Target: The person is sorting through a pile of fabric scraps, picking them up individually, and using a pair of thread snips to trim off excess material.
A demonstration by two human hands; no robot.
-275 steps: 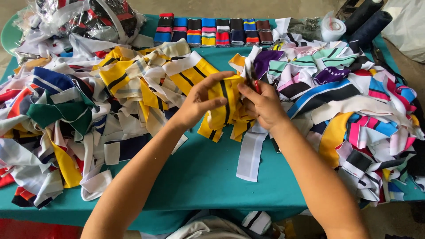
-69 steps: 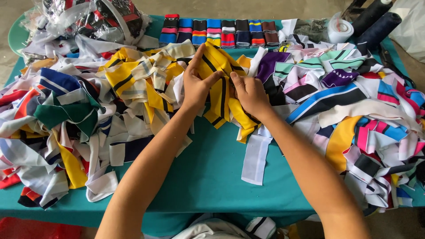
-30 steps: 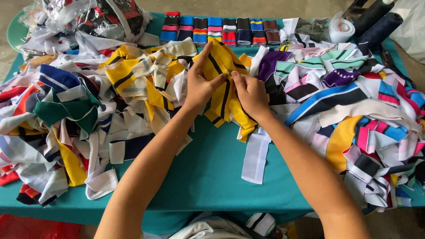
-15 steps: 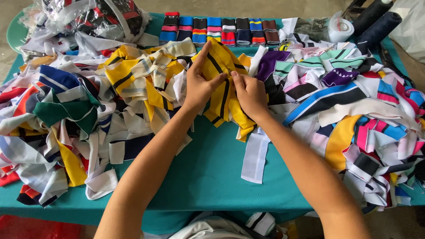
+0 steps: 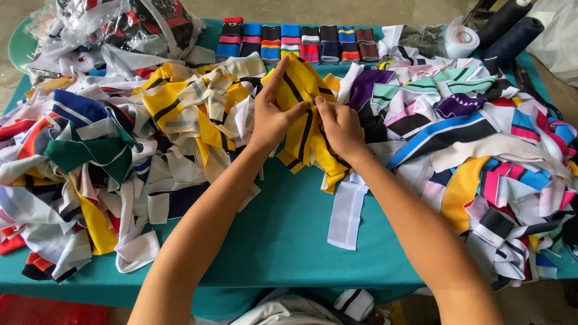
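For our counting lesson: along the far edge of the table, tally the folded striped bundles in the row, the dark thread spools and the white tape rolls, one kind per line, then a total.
Folded striped bundles: 8
Dark thread spools: 2
White tape rolls: 1
Total: 11

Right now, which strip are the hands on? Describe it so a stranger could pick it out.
On the teal table, between the two scrap piles, both hands meet at mid-table. The strip under them is yellow with black stripes, lifted into a peak, unlike the flat white strip beside it.

Two bare forearms, no sleeves, no rings or watch
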